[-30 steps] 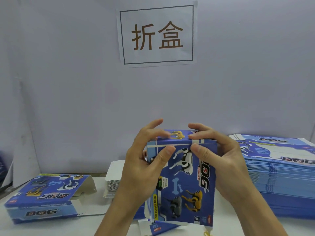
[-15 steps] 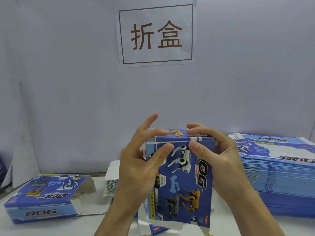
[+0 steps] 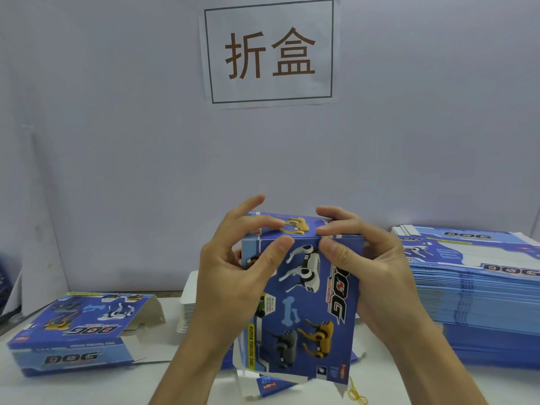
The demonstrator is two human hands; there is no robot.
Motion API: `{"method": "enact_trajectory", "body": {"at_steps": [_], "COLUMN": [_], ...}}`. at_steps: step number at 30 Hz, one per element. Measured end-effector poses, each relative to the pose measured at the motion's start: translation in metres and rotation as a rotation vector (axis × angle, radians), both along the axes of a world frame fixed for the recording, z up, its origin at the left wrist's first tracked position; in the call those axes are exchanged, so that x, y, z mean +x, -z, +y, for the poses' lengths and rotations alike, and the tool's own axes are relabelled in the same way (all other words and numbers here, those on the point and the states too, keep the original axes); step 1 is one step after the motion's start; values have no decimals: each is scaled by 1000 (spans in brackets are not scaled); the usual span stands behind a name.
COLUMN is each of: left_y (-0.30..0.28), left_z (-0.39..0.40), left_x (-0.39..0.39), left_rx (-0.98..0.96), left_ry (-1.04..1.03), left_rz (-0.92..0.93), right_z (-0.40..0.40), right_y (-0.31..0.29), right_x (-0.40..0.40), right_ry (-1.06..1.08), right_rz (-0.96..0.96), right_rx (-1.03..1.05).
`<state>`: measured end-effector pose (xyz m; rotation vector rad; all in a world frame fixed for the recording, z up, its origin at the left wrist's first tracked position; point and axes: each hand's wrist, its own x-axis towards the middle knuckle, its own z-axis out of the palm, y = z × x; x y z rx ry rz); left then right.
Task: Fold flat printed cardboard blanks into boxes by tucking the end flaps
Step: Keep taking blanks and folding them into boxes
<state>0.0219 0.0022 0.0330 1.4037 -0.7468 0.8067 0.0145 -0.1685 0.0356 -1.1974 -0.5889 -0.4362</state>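
I hold a blue printed DOG box [image 3: 304,311] upright in front of me, its top end flap folded over. My left hand [image 3: 233,276] grips its upper left corner, thumb on the front panel and fingers pressing on the top flap. My right hand [image 3: 368,264] pinches the upper right corner, thumb on the front and fingers curled over the top. The box's bottom flaps hang loose near the table.
A folded box [image 3: 76,328] with an open end flap lies at the left on the white table [image 3: 163,384]. A tall stack of flat blue blanks [image 3: 479,293] sits at the right. A pile of white cards [image 3: 190,302] stands behind my left hand. A yellow rubber band [image 3: 355,393] lies near the front edge.
The top flap has come further down over the box's end. Both hands stayed at the top corners, fingers pressing on the flap.
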Motion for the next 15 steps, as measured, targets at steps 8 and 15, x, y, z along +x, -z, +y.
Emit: {"method": "enact_trajectory", "body": {"at_steps": [8, 15], "left_y": [0, -8], "left_z": [1, 10], "left_x": [-1, 2], "left_rx": [71, 13], "left_ry": [-34, -177], "left_rz": [87, -28], "right_z": [-6, 2], "right_y": [0, -2], "right_x": [0, -1], "right_ry": [-53, 173], "right_rz": [-30, -128], "right_rx": [-80, -143]}}
